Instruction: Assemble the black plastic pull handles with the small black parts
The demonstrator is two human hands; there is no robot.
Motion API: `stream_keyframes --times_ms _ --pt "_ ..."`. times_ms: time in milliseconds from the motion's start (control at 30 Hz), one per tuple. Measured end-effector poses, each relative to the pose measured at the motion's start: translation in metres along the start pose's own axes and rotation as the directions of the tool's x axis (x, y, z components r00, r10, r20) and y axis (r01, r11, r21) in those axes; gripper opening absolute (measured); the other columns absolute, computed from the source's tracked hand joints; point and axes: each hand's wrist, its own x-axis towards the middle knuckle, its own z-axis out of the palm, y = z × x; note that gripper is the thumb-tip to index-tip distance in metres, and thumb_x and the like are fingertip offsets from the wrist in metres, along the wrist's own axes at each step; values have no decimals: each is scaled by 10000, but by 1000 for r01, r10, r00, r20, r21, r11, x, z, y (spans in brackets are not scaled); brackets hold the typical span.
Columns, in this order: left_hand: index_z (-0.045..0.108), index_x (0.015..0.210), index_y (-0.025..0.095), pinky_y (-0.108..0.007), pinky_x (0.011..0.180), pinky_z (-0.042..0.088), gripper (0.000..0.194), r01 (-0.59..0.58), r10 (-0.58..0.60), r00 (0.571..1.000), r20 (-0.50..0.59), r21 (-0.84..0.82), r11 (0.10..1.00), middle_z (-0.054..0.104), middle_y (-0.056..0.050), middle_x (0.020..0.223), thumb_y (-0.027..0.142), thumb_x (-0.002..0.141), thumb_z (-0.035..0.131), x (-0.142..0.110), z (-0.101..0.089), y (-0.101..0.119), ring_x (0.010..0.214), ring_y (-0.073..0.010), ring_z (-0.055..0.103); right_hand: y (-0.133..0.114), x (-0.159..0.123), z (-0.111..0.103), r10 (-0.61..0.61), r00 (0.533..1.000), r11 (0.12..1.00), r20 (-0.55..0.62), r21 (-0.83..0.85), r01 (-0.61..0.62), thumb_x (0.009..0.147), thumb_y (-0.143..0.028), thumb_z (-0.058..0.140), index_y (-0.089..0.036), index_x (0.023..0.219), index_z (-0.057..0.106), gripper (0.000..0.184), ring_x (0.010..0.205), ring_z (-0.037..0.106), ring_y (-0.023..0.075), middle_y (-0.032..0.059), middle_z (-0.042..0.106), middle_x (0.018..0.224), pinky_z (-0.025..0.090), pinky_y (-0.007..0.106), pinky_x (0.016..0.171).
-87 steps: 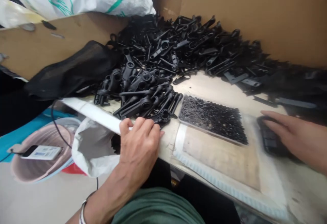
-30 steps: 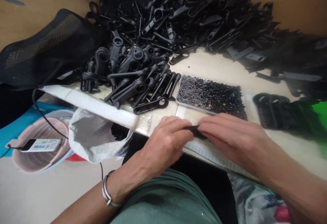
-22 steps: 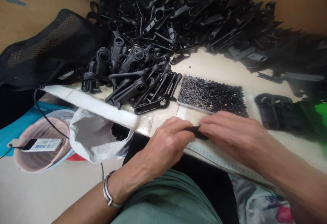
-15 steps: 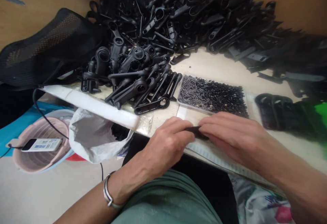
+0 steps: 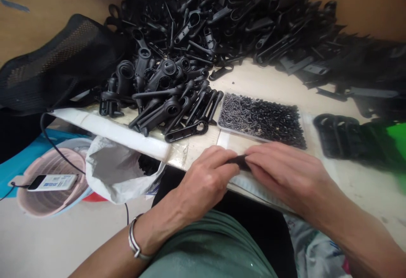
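My left hand (image 5: 207,180) and my right hand (image 5: 282,172) meet at the table's front edge, both with fingers pinched on one small black plastic part (image 5: 238,161) held between them. Most of that part is hidden by my fingers. Just beyond my hands lies a shallow clear tray (image 5: 222,127) filled with tiny black pieces. Left of the tray sits a stack of black plastic lever-shaped parts (image 5: 168,96).
A big heap of black plastic parts (image 5: 253,20) covers the back of the table against cardboard walls. A black mesh bag (image 5: 57,66) lies left. Black ring parts (image 5: 336,136) sit right. Below the table edge hang a white bag (image 5: 114,172) and a pink basket (image 5: 38,193) holding a phone.
About three seconds ago my hands were apart, the left at the stack, the right on parts at the right. Now both are together on one small part; over the last second they barely moved.
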Motion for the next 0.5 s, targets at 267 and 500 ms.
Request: stream_keyframes --times_ms 267,500 --pt "672 895 127 -349 825 571 196 -1 1 1000 6 11 1000 694 -117 1077 -17 859 544 -1 -1 -1 964 -207 622 -1 -4 3 19 1000 999 -11 -40 -20 859 -25 610 -158 877 608 134 911 687 254 117 718 947 552 387 795" --pt "666 920 142 -359 844 568 210 -3 3 1000 19 8 1000 685 -115 1120 -15 866 538 -4 0 -3 981 -208 614 -6 -2 8 74 997 997 -37 -24 -75 878 -28 598 -142 960 612 141 892 670 236 111 712 945 563 398 816"
